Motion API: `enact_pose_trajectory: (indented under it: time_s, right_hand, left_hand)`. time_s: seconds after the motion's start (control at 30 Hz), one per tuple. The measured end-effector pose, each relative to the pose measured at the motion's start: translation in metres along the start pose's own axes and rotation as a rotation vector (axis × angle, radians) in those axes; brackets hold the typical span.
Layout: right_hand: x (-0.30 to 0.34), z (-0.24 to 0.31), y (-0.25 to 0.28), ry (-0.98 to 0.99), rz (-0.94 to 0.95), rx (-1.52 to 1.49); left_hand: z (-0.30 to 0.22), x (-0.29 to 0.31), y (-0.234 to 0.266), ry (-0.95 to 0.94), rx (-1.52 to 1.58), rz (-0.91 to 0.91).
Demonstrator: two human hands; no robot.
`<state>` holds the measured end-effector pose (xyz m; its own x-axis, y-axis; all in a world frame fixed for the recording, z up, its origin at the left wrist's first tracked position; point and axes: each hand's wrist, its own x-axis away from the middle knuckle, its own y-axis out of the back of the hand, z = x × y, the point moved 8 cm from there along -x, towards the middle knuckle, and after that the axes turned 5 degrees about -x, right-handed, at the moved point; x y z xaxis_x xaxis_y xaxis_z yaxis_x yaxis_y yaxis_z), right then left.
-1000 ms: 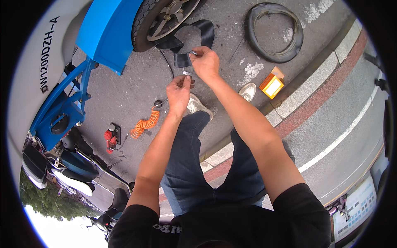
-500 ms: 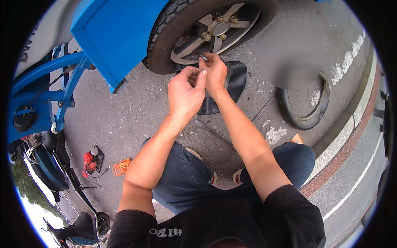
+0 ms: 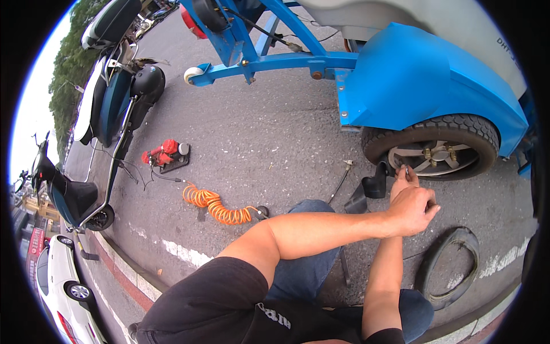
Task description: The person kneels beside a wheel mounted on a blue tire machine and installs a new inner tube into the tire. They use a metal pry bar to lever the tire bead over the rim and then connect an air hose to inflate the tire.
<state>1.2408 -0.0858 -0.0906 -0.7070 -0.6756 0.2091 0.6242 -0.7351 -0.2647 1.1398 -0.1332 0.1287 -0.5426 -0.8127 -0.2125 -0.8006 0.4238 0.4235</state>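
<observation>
The wheel [image 3: 441, 153], with a spoked rim and treaded tyre, stands under the blue fender [image 3: 412, 86]. Folds of a black rubber inner tube [image 3: 375, 184] hang out beside its lower left edge. At the rim's lower edge my right hand [image 3: 403, 186] pinches a small metal-tipped piece, mostly hidden by the fingers. Just nearer to me, my left hand [image 3: 413, 212] crosses over the right wrist. Its fingers are curled in and thumb and forefinger come close together; whatever they may hold is too small to tell.
A black tyre [image 3: 425, 275] lies at the right. A red air pump [image 3: 166, 153] and an orange coiled hose [image 3: 215, 205] rest on the pavement to the left. A thin dark hose [image 3: 341, 182] with a metal end lies near the tube. Parked scooters [image 3: 109, 103] stand far left.
The view has swung left, so the wheel now appears farther right. My left hand has moved off the right fingertips to over the right wrist; my right hand stays at the rim.
</observation>
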Motion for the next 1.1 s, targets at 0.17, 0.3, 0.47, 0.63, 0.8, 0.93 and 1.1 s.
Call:
enact_pose_trajectory:
  time_s: [0.17,0.3,0.47,0.63,0.8,0.93,1.1]
  right_hand:
    - [0.005,0.007,-0.002,-0.019,-0.001,0.090]
    - [0.005,0.011,-0.004,0.018,-0.007,0.134]
    - [0.000,0.006,-0.002,0.127,-0.003,0.141]
    - [0.002,0.003,-0.002,0.155,-0.015,0.158]
    - [0.006,0.004,-0.006,0.011,-0.069,0.201]
    - [0.007,0.009,-0.008,-0.014,-0.051,0.202]
    - [0.004,0.005,-0.009,-0.038,-0.011,0.153]
  left_hand:
    - [0.003,0.006,-0.013,0.054,0.028,0.049]
    - [0.001,0.008,-0.014,0.031,0.011,0.043]
    - [0.001,0.009,-0.017,0.051,0.027,0.060]
    - [0.004,0.009,-0.020,0.043,0.037,0.060]
    - [0.006,0.006,-0.024,0.032,0.015,0.051]
    - [0.008,0.005,-0.025,0.056,0.036,0.066]
    - [0.004,0.006,-0.015,-0.029,-0.112,-0.027]
